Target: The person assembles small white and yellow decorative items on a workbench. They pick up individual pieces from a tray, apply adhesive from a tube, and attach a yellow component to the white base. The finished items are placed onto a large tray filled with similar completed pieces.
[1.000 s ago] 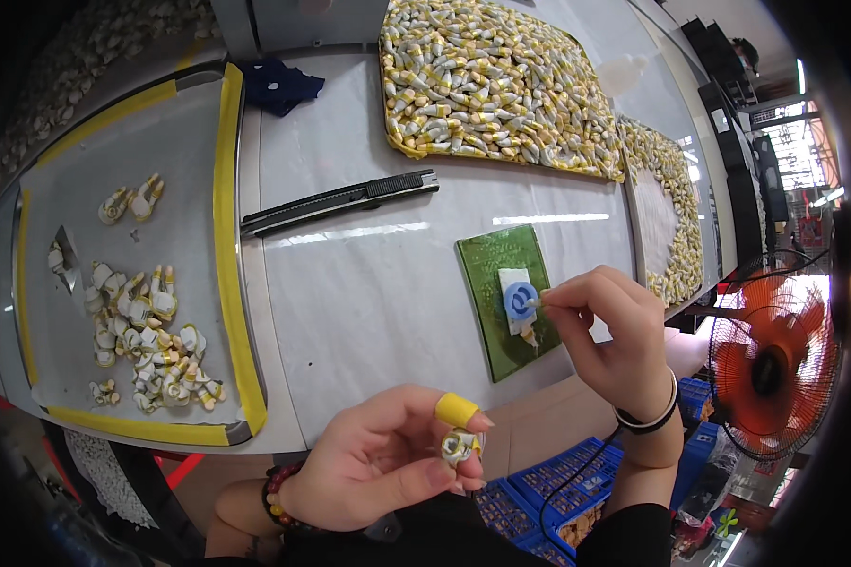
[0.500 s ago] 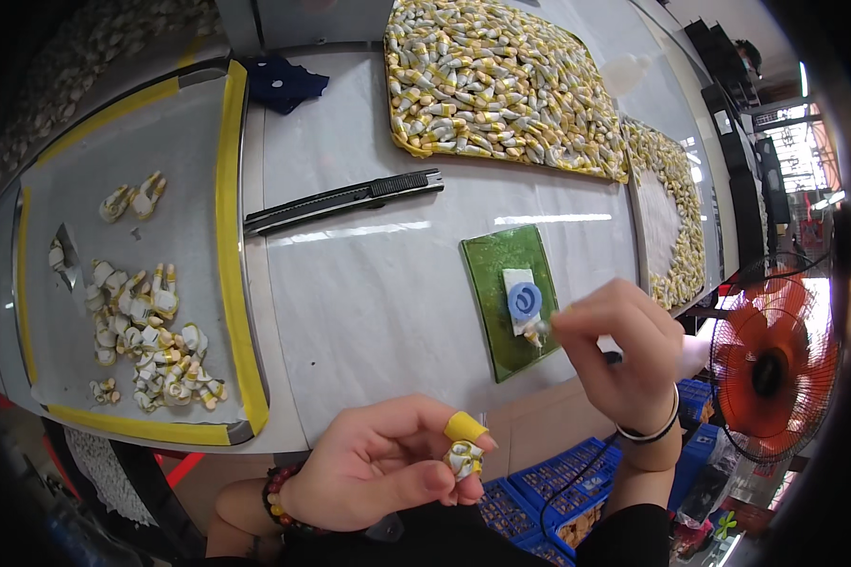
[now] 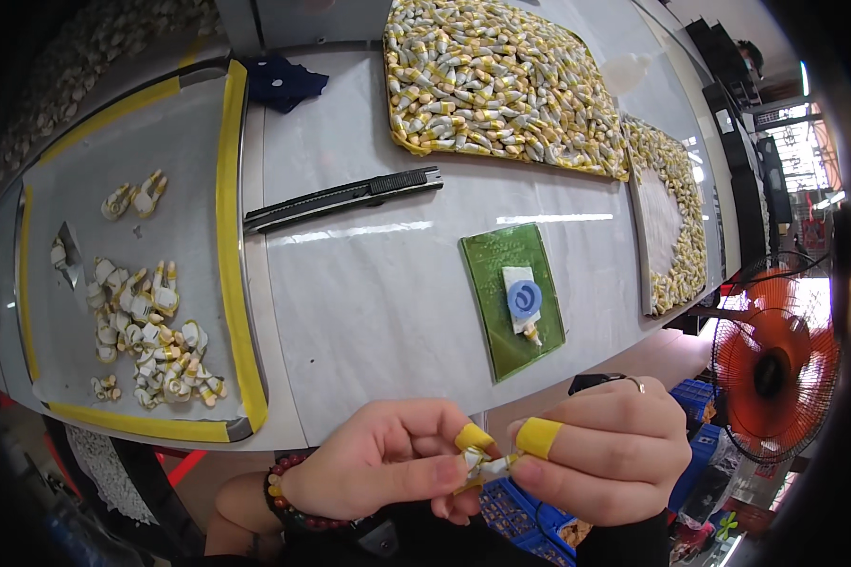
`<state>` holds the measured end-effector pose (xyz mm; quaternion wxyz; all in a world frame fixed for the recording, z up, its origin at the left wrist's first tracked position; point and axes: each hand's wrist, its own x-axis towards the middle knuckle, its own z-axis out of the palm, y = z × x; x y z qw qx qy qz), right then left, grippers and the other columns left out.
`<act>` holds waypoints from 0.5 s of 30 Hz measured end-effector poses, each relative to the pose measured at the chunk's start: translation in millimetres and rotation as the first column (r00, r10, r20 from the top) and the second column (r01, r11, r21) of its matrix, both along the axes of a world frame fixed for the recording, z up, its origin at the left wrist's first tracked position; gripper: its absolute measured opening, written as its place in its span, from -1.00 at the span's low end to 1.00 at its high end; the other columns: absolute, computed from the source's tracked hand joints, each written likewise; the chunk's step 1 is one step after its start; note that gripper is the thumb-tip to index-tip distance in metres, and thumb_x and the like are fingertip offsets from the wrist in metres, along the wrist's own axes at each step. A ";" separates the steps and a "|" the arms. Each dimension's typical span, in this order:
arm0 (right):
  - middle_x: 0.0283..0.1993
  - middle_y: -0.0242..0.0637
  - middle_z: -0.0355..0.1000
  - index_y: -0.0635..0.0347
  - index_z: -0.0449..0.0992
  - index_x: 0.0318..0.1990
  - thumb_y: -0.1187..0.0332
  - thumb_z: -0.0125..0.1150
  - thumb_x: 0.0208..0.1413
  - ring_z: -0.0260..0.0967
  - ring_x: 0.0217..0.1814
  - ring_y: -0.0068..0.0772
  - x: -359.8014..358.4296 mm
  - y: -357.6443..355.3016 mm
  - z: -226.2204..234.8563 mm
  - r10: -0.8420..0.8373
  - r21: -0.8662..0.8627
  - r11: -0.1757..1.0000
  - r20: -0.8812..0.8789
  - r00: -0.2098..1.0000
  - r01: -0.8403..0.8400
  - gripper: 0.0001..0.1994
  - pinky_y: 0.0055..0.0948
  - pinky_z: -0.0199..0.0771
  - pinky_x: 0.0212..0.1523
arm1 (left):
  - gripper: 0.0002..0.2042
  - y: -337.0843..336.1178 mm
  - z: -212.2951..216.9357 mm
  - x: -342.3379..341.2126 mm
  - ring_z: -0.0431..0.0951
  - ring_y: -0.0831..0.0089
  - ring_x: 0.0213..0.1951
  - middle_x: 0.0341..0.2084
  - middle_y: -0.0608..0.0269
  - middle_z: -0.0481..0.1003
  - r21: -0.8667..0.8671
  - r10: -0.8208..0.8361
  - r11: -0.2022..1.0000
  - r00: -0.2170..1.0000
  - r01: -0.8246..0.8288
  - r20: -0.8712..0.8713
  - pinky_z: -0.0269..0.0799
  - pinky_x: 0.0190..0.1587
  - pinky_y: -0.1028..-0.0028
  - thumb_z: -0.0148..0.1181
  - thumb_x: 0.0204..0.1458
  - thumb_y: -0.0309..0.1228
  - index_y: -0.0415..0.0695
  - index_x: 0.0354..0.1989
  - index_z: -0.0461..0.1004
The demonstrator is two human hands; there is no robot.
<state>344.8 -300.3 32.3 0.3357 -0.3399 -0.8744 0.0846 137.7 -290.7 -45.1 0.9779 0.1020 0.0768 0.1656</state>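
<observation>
My left hand (image 3: 373,463) is closed on small white-and-yellow figure pieces (image 3: 471,463), held between thumb and forefinger. My right hand (image 3: 610,454) meets it at the table's near edge, pinching the end of a slim white-and-yellow figure piece (image 3: 496,469) that touches those in the left. Yellow tape wraps a finger on each hand. Just beyond lies a green slab (image 3: 525,354) bearing a white pad with a blue ring-shaped piece (image 3: 524,300) on it and a small white-and-peach piece (image 3: 533,335) at the pad's near end.
On the left, a yellow-taped tray (image 3: 66,236) holds a pile of similar pieces (image 3: 151,340). A black utility knife (image 3: 350,198) lies mid-table. Behind are a full tray of pieces (image 3: 501,85) and a partly filled one (image 3: 667,213). An orange fan (image 3: 771,369) stands right; blue crates (image 3: 529,524) are below.
My right hand has come from beside the green slab leftward and nearer, and now joins my left hand with a piece in its pinch. The left hand stays nearly where it was.
</observation>
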 end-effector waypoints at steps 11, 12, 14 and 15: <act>-0.47 -0.34 0.50 0.19 0.56 -0.44 0.50 0.29 -0.26 0.41 -0.54 -0.53 -2.2 5.5 2.0 0.038 0.003 0.999 0.028 0.999 -0.039 -0.87 -0.73 0.22 -0.63 | -0.77 2.3 2.2 -0.2 0.52 0.62 -0.31 -0.36 0.26 0.51 0.003 -0.031 1.000 0.999 0.031 -0.043 0.44 -0.25 0.66 0.07 0.17 -0.37 -0.27 -0.11 0.35; -0.47 -0.34 0.50 0.19 0.56 -0.44 0.50 0.29 -0.26 0.41 -0.54 -0.53 -2.3 6.1 1.8 0.045 0.006 0.999 0.031 0.998 -0.045 -0.87 -0.73 0.22 -0.63 | -0.77 2.2 2.6 -0.3 0.52 0.62 -0.31 -0.36 0.26 0.51 0.004 -0.031 1.000 0.998 0.031 -0.053 0.44 -0.24 0.65 0.08 0.17 -0.37 -0.27 -0.11 0.35; -0.47 -0.33 0.50 0.20 0.56 -0.45 0.49 0.28 -0.26 0.41 -0.54 -0.52 -1.7 6.5 2.0 0.051 0.014 0.999 0.041 0.998 -0.052 -0.87 -0.73 0.22 -0.63 | -0.77 2.3 4.3 0.6 0.52 0.63 -0.31 -0.36 0.25 0.51 0.007 -0.038 0.999 0.997 0.039 -0.069 0.45 -0.22 0.65 0.09 0.16 -0.39 -0.28 -0.11 0.35; -0.47 -0.33 0.50 0.21 0.56 -0.45 0.49 0.28 -0.26 0.41 -0.54 -0.52 -1.6 6.1 2.3 0.053 0.016 0.998 0.046 0.998 -0.053 -0.88 -0.73 0.22 -0.63 | -0.77 2.1 5.1 1.0 0.52 0.63 -0.31 -0.36 0.24 0.51 0.012 -0.024 1.000 0.997 0.025 -0.068 0.45 -0.22 0.64 0.10 0.15 -0.40 -0.28 -0.11 0.35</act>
